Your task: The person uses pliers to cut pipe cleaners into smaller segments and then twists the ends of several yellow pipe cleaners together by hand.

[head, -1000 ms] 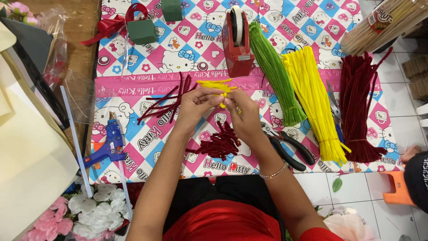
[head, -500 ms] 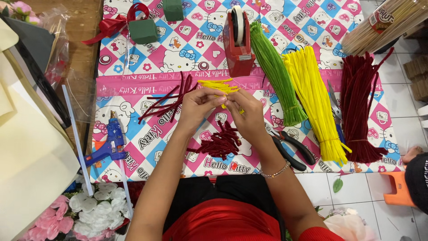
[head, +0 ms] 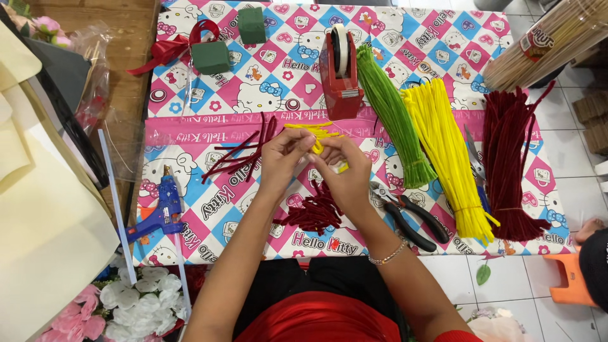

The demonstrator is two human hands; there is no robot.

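Observation:
My left hand (head: pixel 283 154) and my right hand (head: pixel 346 166) meet over the middle of the patterned sheet (head: pixel 443 38), both pinching a short yellow pipe-cleaner piece (head: pixel 318 144). More short yellow pieces (head: pixel 310 129) lie just beyond my fingers. A heap of short dark red pieces (head: pixel 315 211) sits under my wrists. Long dark red pipe cleaners (head: pixel 239 155) lie loose to the left of my left hand.
Bundles of green (head: pixel 392 114), yellow (head: pixel 447 152) and dark red (head: pixel 512 164) pipe cleaners lie at right, with black pliers (head: pixel 411 218) near my right forearm. A red tape dispenser (head: pixel 340 73), green foam blocks (head: pixel 212 57), a blue glue gun (head: pixel 161 206), artificial flowers (head: pixel 136 304) and an orange stool (head: pixel 573 285) surround.
Both hands have stayed together over the same spot, with the fingers shifting slightly around the yellow piece. Nothing else has moved.

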